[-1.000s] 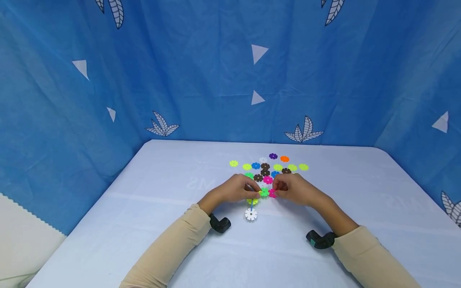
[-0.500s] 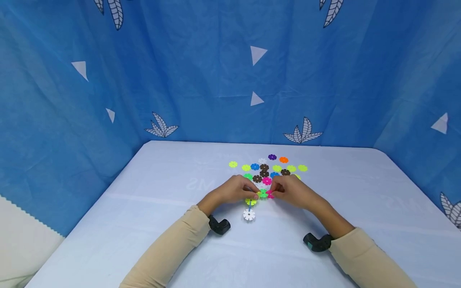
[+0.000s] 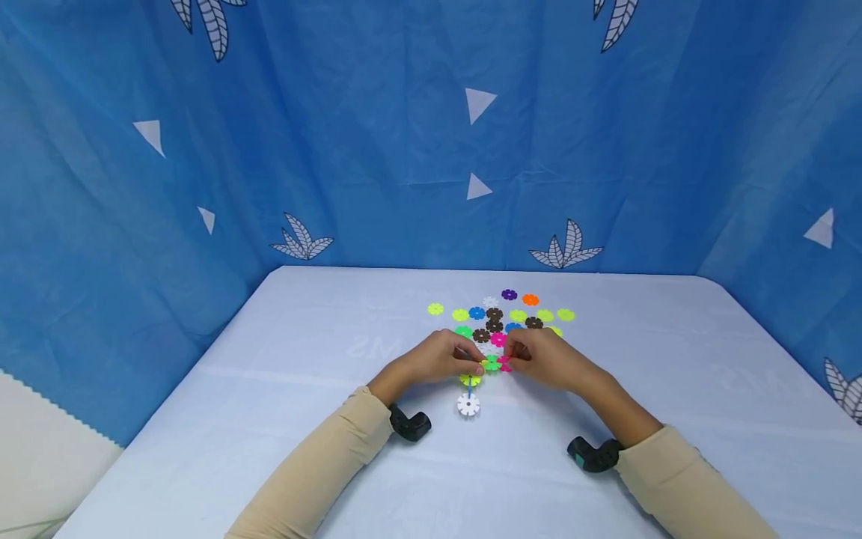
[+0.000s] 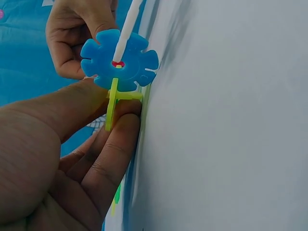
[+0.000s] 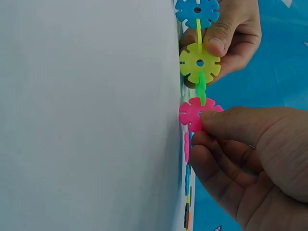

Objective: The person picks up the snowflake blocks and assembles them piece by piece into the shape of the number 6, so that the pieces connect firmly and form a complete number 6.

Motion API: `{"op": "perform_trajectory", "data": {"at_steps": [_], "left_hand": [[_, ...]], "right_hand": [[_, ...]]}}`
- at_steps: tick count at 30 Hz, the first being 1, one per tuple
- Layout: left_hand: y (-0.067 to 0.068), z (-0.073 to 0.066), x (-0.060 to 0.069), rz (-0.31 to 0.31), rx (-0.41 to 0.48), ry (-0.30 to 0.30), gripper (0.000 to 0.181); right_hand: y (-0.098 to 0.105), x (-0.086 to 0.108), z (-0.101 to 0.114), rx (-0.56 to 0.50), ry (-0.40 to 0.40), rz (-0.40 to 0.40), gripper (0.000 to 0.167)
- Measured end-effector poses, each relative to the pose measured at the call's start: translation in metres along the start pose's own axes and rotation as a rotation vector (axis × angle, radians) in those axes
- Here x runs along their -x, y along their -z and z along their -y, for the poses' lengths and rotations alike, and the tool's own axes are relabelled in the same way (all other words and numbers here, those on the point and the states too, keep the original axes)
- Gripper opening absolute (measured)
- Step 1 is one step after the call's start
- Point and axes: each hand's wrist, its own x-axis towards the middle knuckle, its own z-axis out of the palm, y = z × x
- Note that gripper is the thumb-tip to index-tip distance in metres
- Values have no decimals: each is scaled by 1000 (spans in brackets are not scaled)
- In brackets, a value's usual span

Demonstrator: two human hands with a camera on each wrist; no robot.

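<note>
A chain of notched plastic discs spans both hands. In the right wrist view, a blue disc [image 5: 197, 10], a yellow disc [image 5: 200, 62], an edge-on green disc [image 5: 201, 88] and a pink disc [image 5: 190, 114] are linked in a row. My right hand [image 5: 255, 159] pinches the pink disc between thumb and fingers. My left hand [image 4: 72, 159] grips the yellow part of the chain, beside the blue disc [image 4: 119, 61] in the left wrist view. A white disc [image 3: 468, 405] hangs at the chain's near end in the head view.
Loose discs lie on the white table [image 3: 323, 329] just beyond the hands, among them a purple disc [image 3: 509, 295], an orange disc [image 3: 530, 299], and several yellow, brown and blue ones. A blue curtain [image 3: 404, 135] stands behind the table.
Since a second ago, my right hand and the pink disc have shifted slightly left, closer to my left hand. Both hands keep their hold on the chain.
</note>
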Motion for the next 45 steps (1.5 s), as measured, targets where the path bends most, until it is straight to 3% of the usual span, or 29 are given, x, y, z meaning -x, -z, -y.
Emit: {"op": "perform_trajectory", "data": {"at_steps": [7,17,28,32,38,45], "left_hand": [[1,0,0,26,50,-28,11],[0,1,0,15,164,8,18],[-2,0,-1,-4,115,-6,13],[-3,0,-1,-4,109,11,11],[-3,0,0,-6,89,27,11],[-3,0,1,-11,84,13,11]], "right_hand": [[1,0,-2,-17,15,-5,18],[-1,-1,-2,-52,18,0,18],[-6,-1,-2,-40,90,4,17],[0,-1,-6,-10,29,2,16],[18,4,-25,0,-186,-47,13],[33,9,-44,95,-382,-69,39]]}}
